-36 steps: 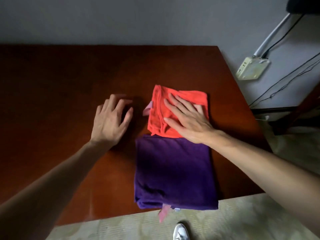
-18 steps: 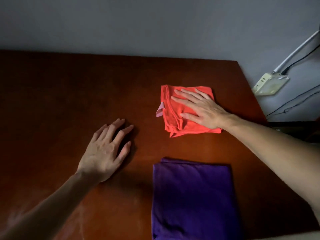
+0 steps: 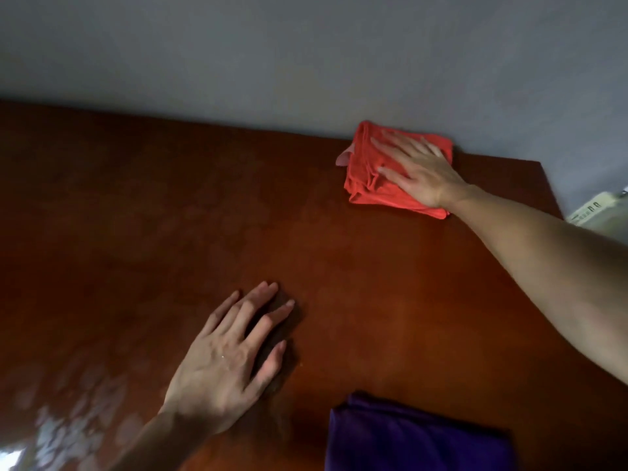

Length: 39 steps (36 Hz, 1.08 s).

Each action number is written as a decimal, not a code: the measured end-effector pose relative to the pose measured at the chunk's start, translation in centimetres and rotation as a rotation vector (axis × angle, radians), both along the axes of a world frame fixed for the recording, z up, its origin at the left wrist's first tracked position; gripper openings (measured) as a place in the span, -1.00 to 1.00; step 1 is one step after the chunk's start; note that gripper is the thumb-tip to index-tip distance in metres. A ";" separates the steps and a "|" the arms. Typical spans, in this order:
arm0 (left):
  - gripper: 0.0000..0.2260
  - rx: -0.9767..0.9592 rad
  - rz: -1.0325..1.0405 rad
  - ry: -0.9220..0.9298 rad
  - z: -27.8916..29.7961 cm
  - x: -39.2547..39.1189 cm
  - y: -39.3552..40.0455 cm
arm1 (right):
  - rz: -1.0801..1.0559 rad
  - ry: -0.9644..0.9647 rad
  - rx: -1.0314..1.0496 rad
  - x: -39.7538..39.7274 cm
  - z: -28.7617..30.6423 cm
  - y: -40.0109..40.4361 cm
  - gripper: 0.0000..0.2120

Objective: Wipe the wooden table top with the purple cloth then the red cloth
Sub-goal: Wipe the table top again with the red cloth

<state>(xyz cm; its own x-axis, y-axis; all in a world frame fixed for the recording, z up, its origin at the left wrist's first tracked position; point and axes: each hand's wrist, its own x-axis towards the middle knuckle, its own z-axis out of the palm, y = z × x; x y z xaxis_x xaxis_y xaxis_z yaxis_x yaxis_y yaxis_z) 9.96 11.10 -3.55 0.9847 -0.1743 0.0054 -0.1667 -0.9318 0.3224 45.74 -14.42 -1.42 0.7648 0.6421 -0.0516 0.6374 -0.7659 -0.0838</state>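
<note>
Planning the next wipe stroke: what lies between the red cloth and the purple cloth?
Only bare wooden table top between the red cloth and purple cloth, per the head view.

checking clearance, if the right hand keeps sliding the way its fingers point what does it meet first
The right hand presses flat on the red cloth, fingers aimed up-left toward the table's far edge. Likely the grey wall comes first, just beyond the cloth; depth is unclear.

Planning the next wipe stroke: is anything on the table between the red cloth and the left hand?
Nothing visible. The right hand presses the red cloth at the table's far edge; bare wood runs to the left hand. The purple cloth lies off that path.
</note>
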 end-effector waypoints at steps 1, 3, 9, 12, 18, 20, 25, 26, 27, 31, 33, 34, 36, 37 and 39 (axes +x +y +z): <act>-0.54 -0.008 0.002 -0.005 0.0 0.0 0.0 | -0.020 -0.003 0.006 -0.1 -0.1 0.1 -0.30; -0.54 -0.015 0.000 -0.010 -0.2 -0.1 0.0 | -0.053 -0.006 0.015 -0.8 -0.2 0.5 -0.26; -0.54 -0.017 -0.012 -0.039 -0.4 -0.3 0.1 | -0.183 -0.031 0.050 -4.9 -1.1 2.1 -0.22; -0.54 -0.032 0.004 -0.081 -0.4 -0.2 -0.1 | -0.190 -0.040 0.034 -8.1 -1.3 2.7 -0.28; -0.57 -0.055 0.132 -0.191 0.0 -0.8 -0.3 | -0.178 -0.032 0.068 -17.6 -1.2 4.5 -0.17; -0.62 -0.050 0.157 -0.233 0.3 -1.5 -0.3 | -0.155 -0.039 0.071 -21.0 -1.3 5.1 -0.19; -0.66 -0.118 0.253 -0.193 0.5 -5.1 1.9 | -0.001 -0.085 0.047 -27.3 -1.7 6.0 -0.24; -0.65 -0.090 0.223 -0.187 0.5 -6.0 3.0 | 0.029 -0.093 0.037 -28.0 -1.9 6.0 -0.25; -0.62 -0.054 0.180 -0.184 0.6 -6.8 4.2 | 0.057 -0.101 0.029 -28.5 -1.9 6.0 -0.26; -0.55 0.073 0.047 -0.115 1.3 -8.3 9.6 | 0.152 -0.084 0.005 -28.9 -2.0 5.9 -0.29; -0.52 0.117 0.041 -0.058 1.3 -8.3 12.1 | 0.170 -0.055 -0.006 -28.4 -1.8 6.2 -0.31; -0.51 0.128 0.041 -0.040 1.3 -8.2 12.9 | 0.175 -0.048 -0.009 -28.1 -1.6 6.1 -0.31; -0.51 0.135 0.035 -0.021 1.0 -8.0 13.8 | 0.207 -0.048 -0.014 -27.6 -1.3 5.7 -0.33; -0.50 0.129 0.035 -0.004 0.8 -8.0 14.1 | 0.233 -0.046 -0.017 -27.1 -1.2 5.6 -0.33; -0.50 0.096 0.047 0.021 0.4 -7.8 14.6 | 0.290 -0.038 -0.028 -25.8 -1.3 5.8 -0.34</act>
